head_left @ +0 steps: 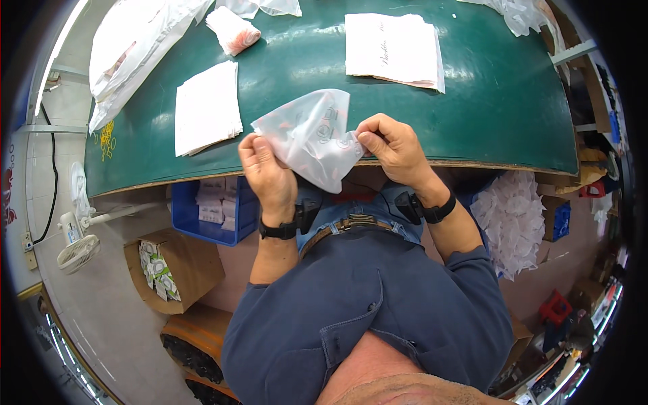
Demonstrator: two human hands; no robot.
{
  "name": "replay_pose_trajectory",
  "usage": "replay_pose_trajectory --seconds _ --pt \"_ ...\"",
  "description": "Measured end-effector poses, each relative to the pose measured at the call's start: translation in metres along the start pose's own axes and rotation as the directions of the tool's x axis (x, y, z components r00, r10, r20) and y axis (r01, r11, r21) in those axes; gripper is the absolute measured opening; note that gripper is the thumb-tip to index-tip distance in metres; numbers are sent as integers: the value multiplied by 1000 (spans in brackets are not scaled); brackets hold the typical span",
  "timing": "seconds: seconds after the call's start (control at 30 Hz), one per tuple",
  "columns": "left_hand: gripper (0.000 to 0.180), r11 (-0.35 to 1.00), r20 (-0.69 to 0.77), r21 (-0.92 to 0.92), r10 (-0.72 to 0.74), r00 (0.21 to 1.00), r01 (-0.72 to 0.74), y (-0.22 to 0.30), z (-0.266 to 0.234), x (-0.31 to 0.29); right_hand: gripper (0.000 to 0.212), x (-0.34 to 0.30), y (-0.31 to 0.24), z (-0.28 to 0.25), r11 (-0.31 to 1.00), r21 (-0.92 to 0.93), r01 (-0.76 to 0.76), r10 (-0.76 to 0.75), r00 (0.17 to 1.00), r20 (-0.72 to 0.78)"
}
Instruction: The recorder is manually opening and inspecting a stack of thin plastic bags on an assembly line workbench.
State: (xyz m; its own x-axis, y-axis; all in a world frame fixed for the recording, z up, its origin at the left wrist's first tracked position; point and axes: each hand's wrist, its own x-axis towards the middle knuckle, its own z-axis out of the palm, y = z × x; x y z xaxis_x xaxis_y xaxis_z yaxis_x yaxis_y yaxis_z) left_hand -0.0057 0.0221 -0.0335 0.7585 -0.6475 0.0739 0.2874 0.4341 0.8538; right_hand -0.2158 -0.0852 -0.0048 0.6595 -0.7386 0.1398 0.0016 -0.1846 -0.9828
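A frosted, see-through plastic bag (pixel 307 131) with dark printed marks and small red patches is stretched between my hands, over the table's front edge. Its left edge is pinched between the thumb and fingers of my left hand (pixel 268 177). My right hand (pixel 397 150) grips the opposite corner, fingers closed on the film. Left of the bag lies a pile of flat white sheets or bags (pixel 208 108); I cannot tell which. Farther back on the right is another white flat stack (pixel 391 48) with dark lettering on top.
The green table (pixel 472 128) bears a rolled white and red bundle (pixel 233 32), a large white plastic sack (pixel 135 50) and yellow rubber bands (pixel 106 140). Below it stand a blue crate (pixel 181 214), a cardboard box (pixel 196 266), a fan (pixel 77 250) and a heap of whitish plastic bags (pixel 511 223).
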Motion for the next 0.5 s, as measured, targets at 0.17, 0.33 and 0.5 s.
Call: replay_pose_trajectory --seconds 0.17,0.33,0.5 --pt "31 842 259 353 331 907 -408 49 12 22 8 5 -20 -9 916 -302 264 -270 963 22" --pt "29 369 741 567 162 651 -737 68 23 42 4 11 -31 -10 798 -367 478 -445 878 177" --pt "21 832 555 438 47 830 -340 46 12 35 6 3 -29 -31 826 -446 345 -406 913 -45"
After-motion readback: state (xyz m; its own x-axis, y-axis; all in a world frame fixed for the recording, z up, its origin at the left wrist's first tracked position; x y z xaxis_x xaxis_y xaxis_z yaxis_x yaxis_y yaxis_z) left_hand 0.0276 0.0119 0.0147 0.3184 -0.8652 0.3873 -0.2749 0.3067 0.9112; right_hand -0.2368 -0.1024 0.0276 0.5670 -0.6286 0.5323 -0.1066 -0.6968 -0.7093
